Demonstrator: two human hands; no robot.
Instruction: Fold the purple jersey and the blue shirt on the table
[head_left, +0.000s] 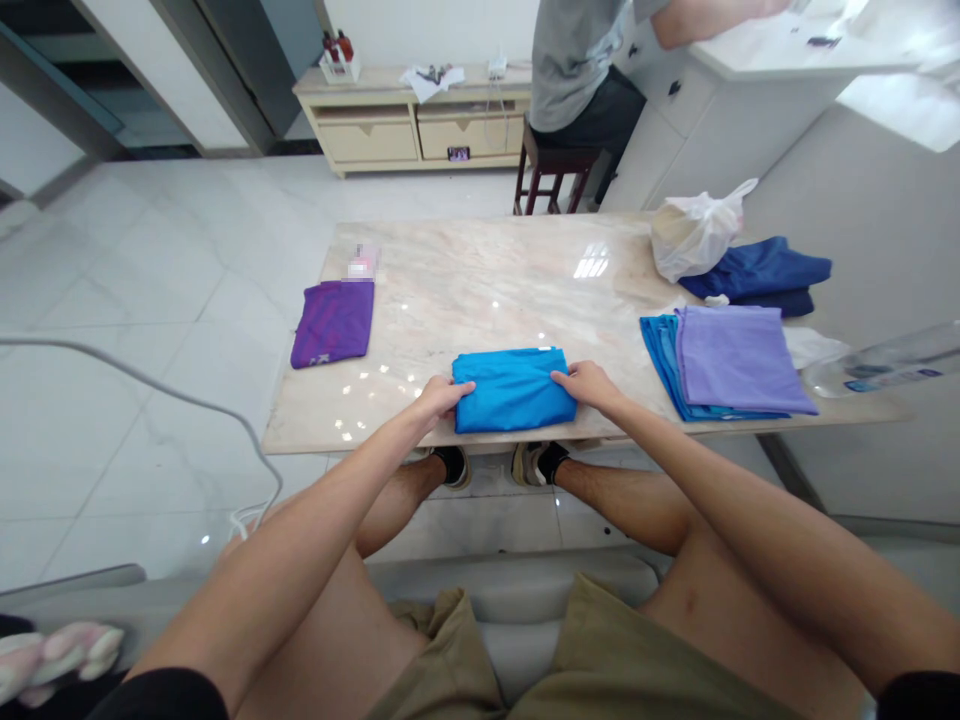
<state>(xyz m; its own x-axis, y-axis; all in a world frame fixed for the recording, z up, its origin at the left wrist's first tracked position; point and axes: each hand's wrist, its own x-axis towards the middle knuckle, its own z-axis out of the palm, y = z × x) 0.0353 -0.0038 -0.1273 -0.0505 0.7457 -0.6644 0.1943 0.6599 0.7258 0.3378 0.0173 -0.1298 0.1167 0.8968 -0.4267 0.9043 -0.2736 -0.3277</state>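
Observation:
A bright blue cloth [514, 392], folded into a rectangle, lies near the front edge of the marble-topped table [480, 290]. My left hand [441, 396] grips its left edge, the thumb on top and the other fingers mostly hidden below. On the opposite side my right hand [589, 384] pinches the cloth's right edge in the same way. To the left lies a folded purple cloth [334, 323]. On the right a folded lavender cloth [739, 355] rests on top of blue cloths [660, 360].
A white plastic bag [694, 240] and a dark blue cloth [772, 270] sit at the back right. A clear plastic bottle [892, 362] lies at the right end. Beyond the table, a person in a grey shirt [574, 70] sits on a stool [559, 160] by a white counter [795, 60].

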